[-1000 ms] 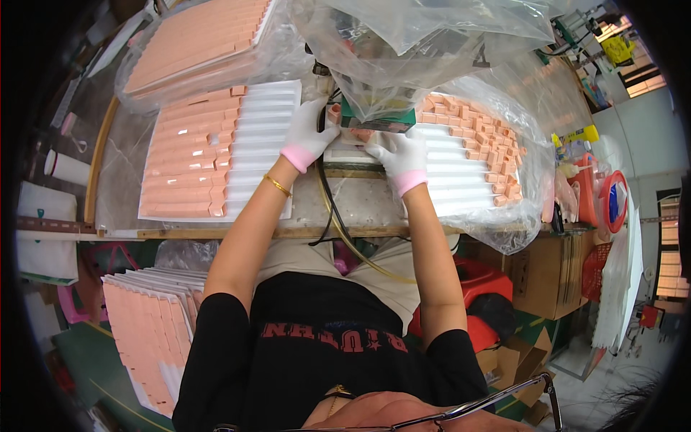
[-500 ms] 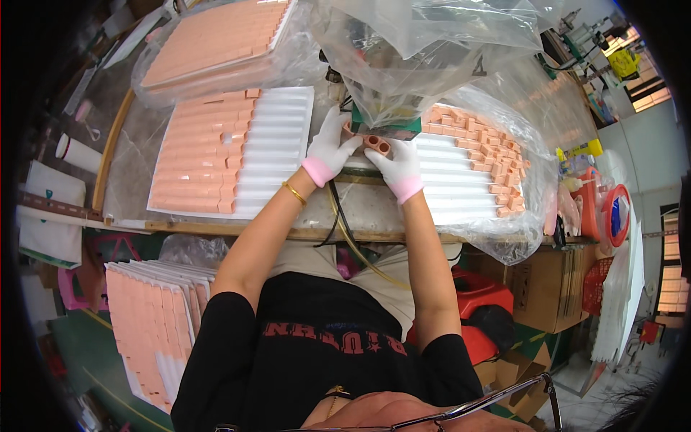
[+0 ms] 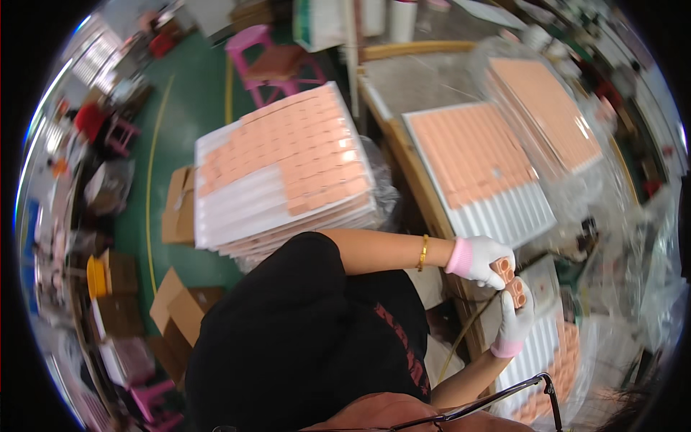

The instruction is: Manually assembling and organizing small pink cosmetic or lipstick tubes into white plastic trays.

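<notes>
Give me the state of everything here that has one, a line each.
Left hand, gloved, gripping
Right hand, gloved, gripping
Peach two-hole block in left hand, held
Peach two-hole block in right hand, held
White ridged tray nearer left hand, partly filled
White ridged tray nearer right hand, partly filled
Top tray of leftmost tray stack, partly filled
Brown carton below that stack, flaps open

A pink chair (image 3: 248,38) with a brown seat (image 3: 279,66) is standing on the green floor (image 3: 191,86), near a yellow line (image 3: 228,90). An open cardboard box (image 3: 175,306) is showing its flaps lower down. Leftward, a yellow object (image 3: 96,277) is sitting just beside a brown carton (image 3: 121,270), its exact kind being too blurred to identify.
</notes>
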Motion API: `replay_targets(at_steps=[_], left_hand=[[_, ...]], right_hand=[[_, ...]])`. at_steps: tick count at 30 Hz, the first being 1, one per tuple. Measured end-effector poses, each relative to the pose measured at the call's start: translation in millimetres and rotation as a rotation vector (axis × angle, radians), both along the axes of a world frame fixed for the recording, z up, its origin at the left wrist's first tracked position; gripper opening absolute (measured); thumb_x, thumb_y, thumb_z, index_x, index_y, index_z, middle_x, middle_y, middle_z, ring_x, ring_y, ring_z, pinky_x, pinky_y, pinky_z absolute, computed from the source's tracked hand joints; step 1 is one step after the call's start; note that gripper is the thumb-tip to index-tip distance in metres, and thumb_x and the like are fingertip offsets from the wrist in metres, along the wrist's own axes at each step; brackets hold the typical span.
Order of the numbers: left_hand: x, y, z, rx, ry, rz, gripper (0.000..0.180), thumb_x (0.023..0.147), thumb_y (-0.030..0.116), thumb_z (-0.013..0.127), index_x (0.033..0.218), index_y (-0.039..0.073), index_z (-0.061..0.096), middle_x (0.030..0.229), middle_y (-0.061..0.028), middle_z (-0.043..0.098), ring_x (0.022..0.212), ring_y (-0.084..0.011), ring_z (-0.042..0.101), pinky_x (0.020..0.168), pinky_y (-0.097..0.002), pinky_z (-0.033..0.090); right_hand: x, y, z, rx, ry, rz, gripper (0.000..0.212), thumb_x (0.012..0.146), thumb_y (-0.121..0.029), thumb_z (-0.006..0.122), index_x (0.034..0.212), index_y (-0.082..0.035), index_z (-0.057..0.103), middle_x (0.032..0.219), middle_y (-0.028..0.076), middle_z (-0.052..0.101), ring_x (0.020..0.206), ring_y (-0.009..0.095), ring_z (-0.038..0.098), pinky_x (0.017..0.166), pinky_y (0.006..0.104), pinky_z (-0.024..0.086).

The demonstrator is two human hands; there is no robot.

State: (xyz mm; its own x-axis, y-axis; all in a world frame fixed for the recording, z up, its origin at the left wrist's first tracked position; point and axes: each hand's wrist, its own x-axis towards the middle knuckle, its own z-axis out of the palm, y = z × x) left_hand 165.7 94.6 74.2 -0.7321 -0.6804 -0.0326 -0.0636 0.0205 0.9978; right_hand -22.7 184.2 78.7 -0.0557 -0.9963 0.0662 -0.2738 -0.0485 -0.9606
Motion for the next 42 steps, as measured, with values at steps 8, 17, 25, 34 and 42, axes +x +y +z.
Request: replay_targets(at_steps=[8, 17, 25, 34, 42], left_hand=[[303.1, 36.6, 53.2, -0.394, -0.726, 0.860, 0.035, 0.075, 0.020, 0.071, 0.106, 0.006, 0.061, 0.100, -0.0080, 0.065, 0.092, -0.0179, 0.062, 0.083, -0.0310, 0.050], [523.2, 50.0, 44.2, -0.255, -1.371, 1.048, 0.021, 0.074, 0.016, 0.065, 0.090, 0.004, 0.059, 0.092, -0.0128, 0.064, 0.090, -0.0290, 0.061, 0.080, -0.0345, 0.048], [540.1, 38.2, 43.3, -0.131, -1.514, 0.849, 0.024, 0.070, 0.006, 0.057, 0.093, 0.006, 0.062, 0.091, -0.0122, 0.064, 0.085, -0.0253, 0.061, 0.076, -0.0323, 0.048], [553.7, 67.8, 31.2, -0.032, -1.465, 0.825, 0.035, 0.073, 0.009, 0.060, 0.108, 0.007, 0.063, 0.097, -0.0132, 0.064, 0.096, -0.0270, 0.061, 0.084, -0.0351, 0.049], [411.1, 52.6, 60.0, -0.640, -1.105, 1.004, 0.038, 0.084, 0.015, 0.059, 0.121, 0.007, 0.055, 0.116, -0.0138, 0.057, 0.107, -0.0280, 0.056, 0.092, -0.0355, 0.045]], right_hand=[[50.5, -40.4, -5.0, -0.055, -0.033, 0.302, 0.031, 0.083, -0.013, 0.066, 0.107, 0.003, 0.056, 0.094, 0.004, 0.060, 0.086, 0.012, 0.054, 0.082, 0.0256, 0.043], [72.7, -38.5, -1.5, -0.070, -0.012, 0.357, 0.028, 0.084, -0.018, 0.067, 0.101, 0.002, 0.058, 0.090, 0.002, 0.058, 0.082, 0.010, 0.052, 0.078, 0.0241, 0.042], [71.5, -29.4, 1.6, -0.040, 0.007, 0.338, 0.029, 0.083, -0.018, 0.068, 0.102, 0.001, 0.058, 0.092, 0.002, 0.059, 0.084, 0.010, 0.052, 0.080, 0.0241, 0.041], [74.2, -33.6, -3.1, -0.001, 0.009, 0.348, 0.032, 0.082, -0.016, 0.069, 0.106, 0.002, 0.058, 0.095, 0.003, 0.060, 0.086, 0.011, 0.053, 0.083, 0.0253, 0.042], [103.1, -35.7, -5.6, -0.121, 0.004, 0.397, 0.033, 0.079, -0.017, 0.070, 0.104, 0.001, 0.060, 0.105, 0.010, 0.059, 0.097, 0.019, 0.055, 0.087, 0.0292, 0.042]])
